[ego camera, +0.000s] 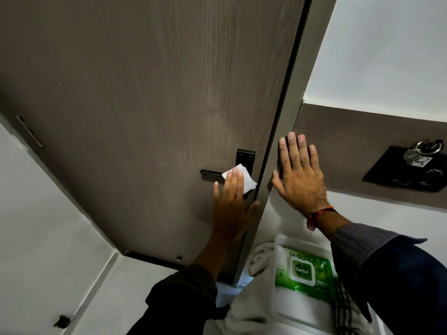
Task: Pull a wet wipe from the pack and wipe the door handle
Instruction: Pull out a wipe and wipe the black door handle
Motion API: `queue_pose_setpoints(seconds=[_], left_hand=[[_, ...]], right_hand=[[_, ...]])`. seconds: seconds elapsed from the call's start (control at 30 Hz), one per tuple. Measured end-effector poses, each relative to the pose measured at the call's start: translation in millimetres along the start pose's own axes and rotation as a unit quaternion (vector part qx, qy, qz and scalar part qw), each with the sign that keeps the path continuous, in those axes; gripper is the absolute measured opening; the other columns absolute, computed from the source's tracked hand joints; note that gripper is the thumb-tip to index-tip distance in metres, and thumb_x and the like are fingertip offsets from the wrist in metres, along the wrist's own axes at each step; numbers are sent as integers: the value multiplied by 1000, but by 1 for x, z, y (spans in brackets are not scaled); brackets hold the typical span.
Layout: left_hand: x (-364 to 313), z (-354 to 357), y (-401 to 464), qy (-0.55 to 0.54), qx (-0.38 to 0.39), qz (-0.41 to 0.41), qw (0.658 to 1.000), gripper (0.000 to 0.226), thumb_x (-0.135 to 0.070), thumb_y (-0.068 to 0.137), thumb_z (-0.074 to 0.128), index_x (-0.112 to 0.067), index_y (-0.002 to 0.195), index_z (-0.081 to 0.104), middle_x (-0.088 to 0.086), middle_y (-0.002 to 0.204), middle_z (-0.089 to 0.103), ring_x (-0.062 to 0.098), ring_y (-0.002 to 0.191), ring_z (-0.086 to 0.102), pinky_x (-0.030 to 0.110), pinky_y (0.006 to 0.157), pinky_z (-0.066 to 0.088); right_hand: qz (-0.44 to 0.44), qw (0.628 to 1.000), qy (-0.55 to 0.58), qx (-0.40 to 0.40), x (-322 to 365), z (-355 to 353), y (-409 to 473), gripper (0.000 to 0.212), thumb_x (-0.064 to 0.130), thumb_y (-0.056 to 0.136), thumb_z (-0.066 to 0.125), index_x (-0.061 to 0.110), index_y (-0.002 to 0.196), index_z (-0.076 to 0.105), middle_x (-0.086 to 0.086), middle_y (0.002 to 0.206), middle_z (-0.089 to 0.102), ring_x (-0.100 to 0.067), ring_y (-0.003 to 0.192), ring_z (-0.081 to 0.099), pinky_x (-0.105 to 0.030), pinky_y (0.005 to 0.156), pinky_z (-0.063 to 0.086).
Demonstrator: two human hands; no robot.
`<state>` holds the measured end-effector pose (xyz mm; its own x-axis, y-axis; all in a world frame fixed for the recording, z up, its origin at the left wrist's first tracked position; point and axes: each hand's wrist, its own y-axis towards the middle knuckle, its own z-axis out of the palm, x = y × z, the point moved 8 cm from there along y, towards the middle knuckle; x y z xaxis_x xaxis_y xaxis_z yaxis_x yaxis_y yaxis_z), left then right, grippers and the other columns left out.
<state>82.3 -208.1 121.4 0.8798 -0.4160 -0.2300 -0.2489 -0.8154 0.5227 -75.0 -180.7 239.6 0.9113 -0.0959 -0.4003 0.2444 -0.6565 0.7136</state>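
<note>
A black lever door handle [210, 173] with its black plate [245, 157] sits on the brown wood-grain door [145, 93]. A white wet wipe [244, 178] covers the handle's inner end. My left hand [231, 209] lies flat with its fingers pressing the wipe against the handle. My right hand [298, 175] is spread flat on the door frame and wall, holding nothing. The green and white wet wipe pack [305, 274] lies below, its lid down.
The pack rests in a white tray [280, 243] with white cloth [260, 259] beside it. A black panel with keys [408, 170] hangs on a brown wall strip to the right. White walls flank the door. A hinge [30, 131] shows on the door's left edge.
</note>
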Motion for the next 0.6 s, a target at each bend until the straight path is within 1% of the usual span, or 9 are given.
queue_pose_setpoints(seconds=[0.07,0.13,0.2,0.27,0.3,0.4,0.5,0.57,0.6], left_hand=[[22,-2,-1,5,-12,-62,998,94,-75,96,33,-9,161,16,13,169,17,26,157,14,53,126,17],[40,-11,6,-29,-42,-136,989,93,-73,97,31,-7,161,15,14,169,16,26,158,14,51,126,17],[53,-21,15,-95,-70,-210,970,92,-69,98,33,-5,161,10,16,170,11,26,158,12,53,127,19],[54,-23,20,-172,-79,-255,948,93,-65,99,37,-4,161,4,17,170,5,28,158,8,56,126,22],[48,-22,19,-200,-76,-260,942,93,-64,100,38,-5,161,2,17,170,2,28,158,5,56,126,21],[13,-16,11,-261,-55,-240,934,93,-59,100,44,-5,161,-2,14,170,-5,26,158,-1,53,128,18],[-13,-9,4,-345,-39,-248,905,95,-50,100,51,-3,160,-5,15,169,-14,30,158,-2,52,127,20],[-9,-13,9,-366,-57,-274,888,94,-47,101,52,-1,159,-6,16,169,-15,29,158,-1,50,128,20],[-2,-16,14,-366,-74,-293,880,93,-46,102,52,0,159,-5,17,169,-14,30,158,2,50,127,23]], right_hand=[[1,1000,-3,-4,1,2,-1,91,43,101,49,6,167,-2,-13,174,-18,-28,162,-17,-45,132,-9],[4,1000,-3,-4,1,3,-2,90,44,101,47,6,167,-1,-13,174,-18,-28,162,-17,-45,132,-9],[3,1000,-1,-5,0,3,-1,89,44,101,46,6,167,-1,-14,174,-18,-29,162,-17,-45,132,-10],[0,1000,-4,-7,-1,3,0,89,44,101,45,5,167,-1,-14,174,-19,-29,162,-17,-46,132,-10],[-1,1000,-5,-8,0,3,0,89,44,101,45,5,167,-1,-14,173,-19,-30,162,-17,-46,132,-10],[-1,1000,-2,-8,1,5,0,89,45,101,45,5,167,-1,-14,173,-21,-29,162,-20,-46,132,-10],[-3,1000,5,-6,1,6,-1,90,46,102,45,5,167,-2,-14,172,-22,-29,161,-21,-46,132,-11],[-10,1000,7,-6,0,7,-2,90,47,102,44,6,167,-2,-14,172,-22,-28,161,-21,-46,132,-12],[-12,1000,5,-5,-1,7,-2,89,47,103,43,6,167,-2,-14,172,-22,-28,161,-21,-46,132,-12]])
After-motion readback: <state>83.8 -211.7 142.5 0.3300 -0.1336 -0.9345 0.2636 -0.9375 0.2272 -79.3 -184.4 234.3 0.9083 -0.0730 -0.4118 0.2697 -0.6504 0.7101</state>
